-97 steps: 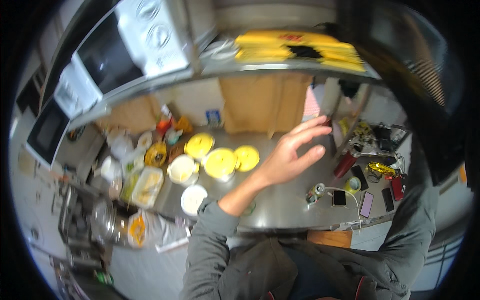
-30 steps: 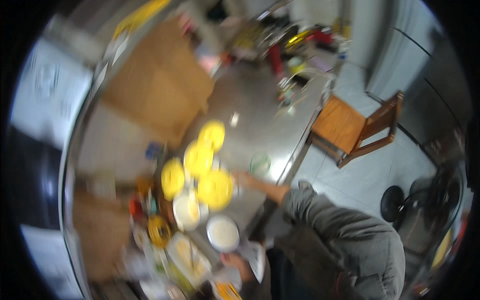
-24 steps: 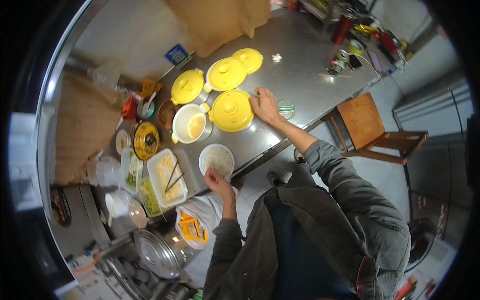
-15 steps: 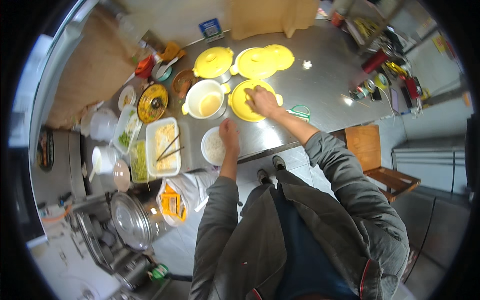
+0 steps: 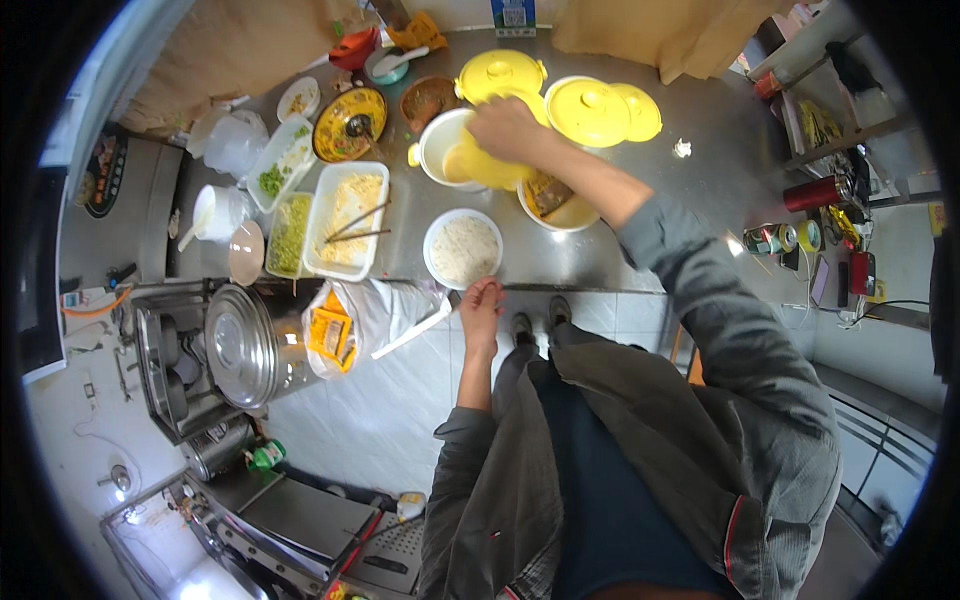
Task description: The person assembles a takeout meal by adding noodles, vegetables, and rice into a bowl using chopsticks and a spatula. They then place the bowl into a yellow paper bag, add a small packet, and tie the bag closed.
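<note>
R hand grip: right hand (image 5: pixel 505 128) was closed over a yellow lid (image 5: pixel 490 165), fingers wrapped on its top, lid tilted & held up off the counter.
Lid position: over the gap betw. the white pot (image 5: pixel 445 148) & the open yellow pot (image 5: pixel 558 203); its lower edge overlapped the white pot's rim. Touching or not – can't tell.
L hand grip: left hand (image 5: pixel 481 305) held nothing; fingers loosely curled, tips at the counter's front edge, just below the white bowl (image 5: pixel 463 249). Contact w/ bowl – none seen.
White bowl: sat on the steel counter (image 5: pixel 640 245) nr the front edge, filled w/ pale shredded stuff.
Open yellow pot: just R of the lid, brownish food inside, partly hidden by the R forearm.
Other lids/pots: lidded yellow pot (image 5: pixel 500 75) behind the hand; two more yellow lids (image 5: pixel 605 110) to its R, overlapping.
L of bowl: white rect. tray (image 5: pixel 347 220) w/ pale food & chopsticks across it; next to it a narrower tray of chopped greens (image 5: pixel 289 235).
Back row: dark bowl w/ yellow rim (image 5: pixel 349 123), spoon in it; small brown-sauce bowl (image 5: pixel 426 98) beside.
Below counter: plastic bag (image 5: pixel 355 325) w/ orange packets hung by the edge; big round steel lid (image 5: pixel 240 345) to its L.
</note>
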A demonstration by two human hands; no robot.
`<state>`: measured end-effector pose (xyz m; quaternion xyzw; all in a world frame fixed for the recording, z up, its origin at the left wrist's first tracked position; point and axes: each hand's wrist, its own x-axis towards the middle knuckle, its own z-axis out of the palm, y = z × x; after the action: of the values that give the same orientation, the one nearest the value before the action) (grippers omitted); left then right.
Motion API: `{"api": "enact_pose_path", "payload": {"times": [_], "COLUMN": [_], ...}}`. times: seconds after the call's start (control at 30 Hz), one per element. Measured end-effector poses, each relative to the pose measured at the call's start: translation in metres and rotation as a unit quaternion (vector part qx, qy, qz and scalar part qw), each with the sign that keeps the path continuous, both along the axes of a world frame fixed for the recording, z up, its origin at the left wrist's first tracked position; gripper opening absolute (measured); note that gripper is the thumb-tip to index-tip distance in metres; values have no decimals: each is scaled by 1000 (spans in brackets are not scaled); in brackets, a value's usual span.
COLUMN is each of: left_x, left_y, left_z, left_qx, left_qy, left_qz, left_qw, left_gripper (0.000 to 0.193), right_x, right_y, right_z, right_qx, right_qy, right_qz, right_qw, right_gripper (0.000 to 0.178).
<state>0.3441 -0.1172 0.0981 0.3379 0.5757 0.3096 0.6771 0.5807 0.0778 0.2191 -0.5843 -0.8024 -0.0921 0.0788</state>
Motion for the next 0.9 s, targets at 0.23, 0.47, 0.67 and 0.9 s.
{"api": "enact_pose_path", "payload": {"times": [0.23,0.47,0.67,0.9], "left_x": [2,-1,22,33], "left_y": [-26,-33,-9,-8], "left_z": [-4,-16,-3,-3], "left_qx": [-57,-68,-41,-52], "left_qy": [8,-8,4,-10], "left_qz": [34,61,-36,-40], "left_qw": [998,996,998,998], "left_gripper": [19,18,23,21], "right_x": [19,86,27,17], "right_y": [61,-45,-79,-87], "right_z": [-98,-103,-121,-128], "right_qx": [-4,-168,-141,-77], "right_qy": [200,496,502,464], "right_qz": [35,-301,-360,-428], "right_qw": [979,797,774,772], "right_gripper": [34,36,43,32]}}
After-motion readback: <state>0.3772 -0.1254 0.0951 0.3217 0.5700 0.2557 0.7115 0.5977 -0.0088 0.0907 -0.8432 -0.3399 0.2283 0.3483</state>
